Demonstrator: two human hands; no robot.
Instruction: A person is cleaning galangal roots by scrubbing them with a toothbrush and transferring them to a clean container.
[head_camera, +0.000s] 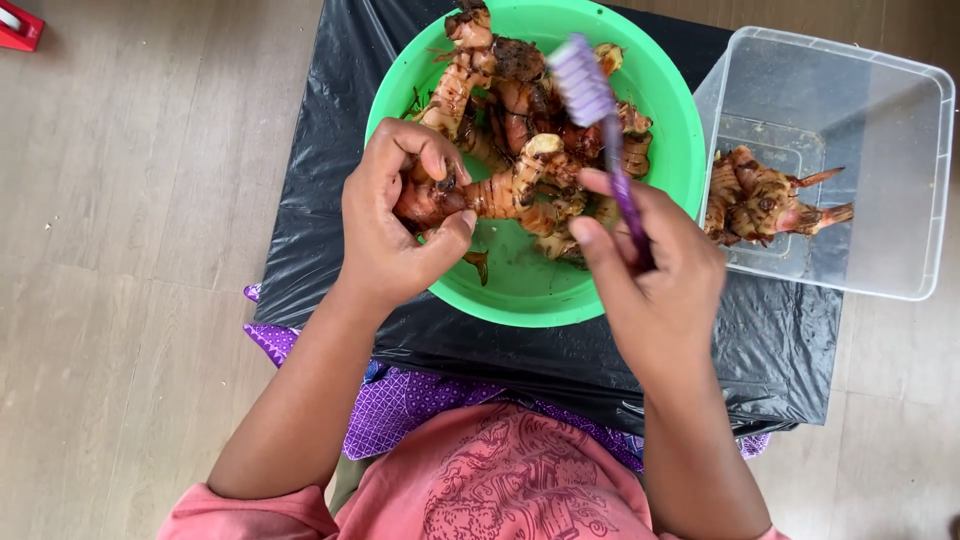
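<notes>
Wood-look floor (130, 250) fills most of what I see from the head view. On it a black plastic sheet (310, 200) is spread, glossy and wrinkled, with a purple patterned cloth (400, 410) poking out from under its near edge. My pink shirt (500, 490) shows at the bottom.

Green bowl (660, 110) sits on the sheet, centre top, piled with knobbly reddish-brown roots (520, 110), dirty and wet-looking. Clear plastic box (880, 180) stands just beside the bowl on the right, partly off the sheet, with a few cleaner roots (760, 200) lying in its near left corner.

My left hand (390, 220) is over the bowl's left side, fingers and thumb curled tight around one root piece (480, 195); the piece sticks out to the right over the bowl, held above the pile. My right hand (660, 280) is over the bowl's near right rim, fingers closed on the handle of a purple toothbrush (590, 90). Handle runs up from the fist, bristle head high over the pile, a bit above the held piece, not touching it. Head looks slightly blurred.

Small red object (18, 25) at the top left corner, cut off, can't tell what it is.
</notes>
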